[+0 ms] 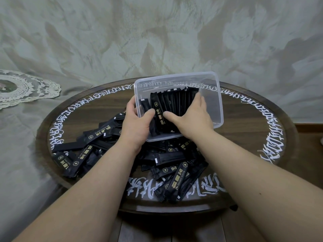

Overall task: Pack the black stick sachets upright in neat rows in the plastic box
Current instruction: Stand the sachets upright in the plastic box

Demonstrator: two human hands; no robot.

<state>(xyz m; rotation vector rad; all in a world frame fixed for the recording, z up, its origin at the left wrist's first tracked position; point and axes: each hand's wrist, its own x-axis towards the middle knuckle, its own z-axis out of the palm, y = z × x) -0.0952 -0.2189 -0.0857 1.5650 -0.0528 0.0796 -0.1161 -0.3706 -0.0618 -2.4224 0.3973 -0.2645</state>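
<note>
The black stick sachets (158,117) are long, thin and shiny, with small gold rings and gold letters on them. Some have a tiny white tab at one end. One row of them stands packed close together inside the clear plastic box (212,95), leaning a little. The box is a rectangle with round corners. It is tipped up toward the person, so its open top faces them. Its right part holds no sachets.

The left hand (138,123) grips the near left corner of the box, with the thumb over the rim and touching a sachet inside. The right hand (191,114) reaches into the box. Its fingers curl over the tops of the row and its thumb presses on the front sachet, so it squeezes the row together.

A loose pile of black sachets (97,147) lies flat on the round dark wooden surface (244,130), from 6 o'clock round to 9 o'clock of the box. Both forearms pass over this pile. White painted writing (272,137) runs around the edge of the surface. A white lace doily (29,88) lies far off at 9 o'clock, on a pale patterned cloth (157,32).
</note>
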